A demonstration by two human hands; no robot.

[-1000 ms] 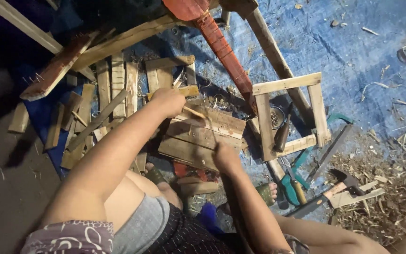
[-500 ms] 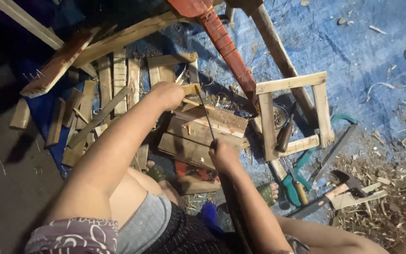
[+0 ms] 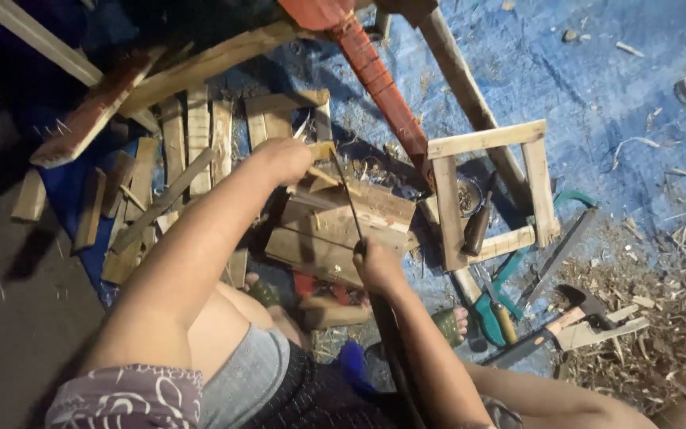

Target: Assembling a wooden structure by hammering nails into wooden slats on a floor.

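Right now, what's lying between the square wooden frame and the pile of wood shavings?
In the head view, a green-handled saw lies on the blue tarp between the wooden frame and the shavings.

Setting: informal woodworking spot on the ground, lit at night or in low light; no bench.
Ground cover: blue tarpaulin (image 3: 581,87) spread over dark bare floor (image 3: 9,318).
Stock: short rough-sawn planks (image 3: 200,135) laid side by side at upper left, longer offcuts (image 3: 89,119) piled across them.
Work in progress: small open frame of pale wooden slats (image 3: 490,191); block of stacked boards (image 3: 343,230) beside it.
Tools lying about: hand saw with green handle (image 3: 549,254), hammer (image 3: 577,306).
Waste: heap of wood shavings and chips (image 3: 660,318) at lower right, with stray splinters scattered over the tarpaulin.
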